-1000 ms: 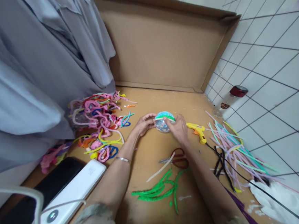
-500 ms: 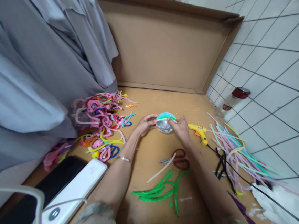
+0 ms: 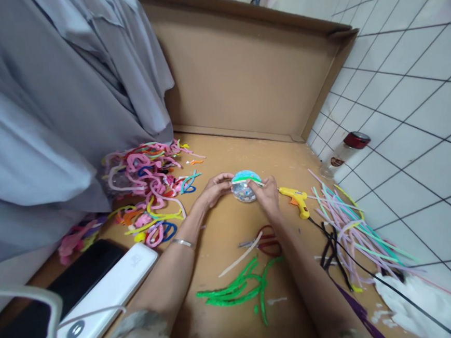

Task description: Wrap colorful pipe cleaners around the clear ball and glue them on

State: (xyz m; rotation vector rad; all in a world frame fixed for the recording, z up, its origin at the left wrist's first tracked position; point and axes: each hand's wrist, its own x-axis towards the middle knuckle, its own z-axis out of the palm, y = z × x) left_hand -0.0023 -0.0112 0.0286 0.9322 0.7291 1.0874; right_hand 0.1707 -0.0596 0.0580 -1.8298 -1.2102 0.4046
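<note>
A clear round ball (image 3: 245,192) is held up between my two hands, with bands of blue, green and white pipe cleaner across its upper part. My left hand (image 3: 218,189) grips its left side, fingers behind and thumb in front. At the ball's right side, my right hand (image 3: 265,193) pinches the end of the white pipe cleaner (image 3: 240,182) against the surface. Below the hands lie red-handled scissors (image 3: 268,241), partly covered by a loose cream pipe cleaner (image 3: 240,256). Several green pipe cleaners (image 3: 235,289) are nearer to me.
A yellow glue gun (image 3: 299,200) with a black cord lies right of my hand. Pastel pipe cleaners (image 3: 356,237) and a clear jar (image 3: 341,154) stand by the tiled wall. Left are a colourful pipe-cleaner heap (image 3: 148,175) and a white power bank (image 3: 110,298). Cardboard (image 3: 237,69) rises behind.
The view has shifted slightly, so everything sits a little further left. My right fingers have moved slightly along the ball's front; both hands keep their hold.
</note>
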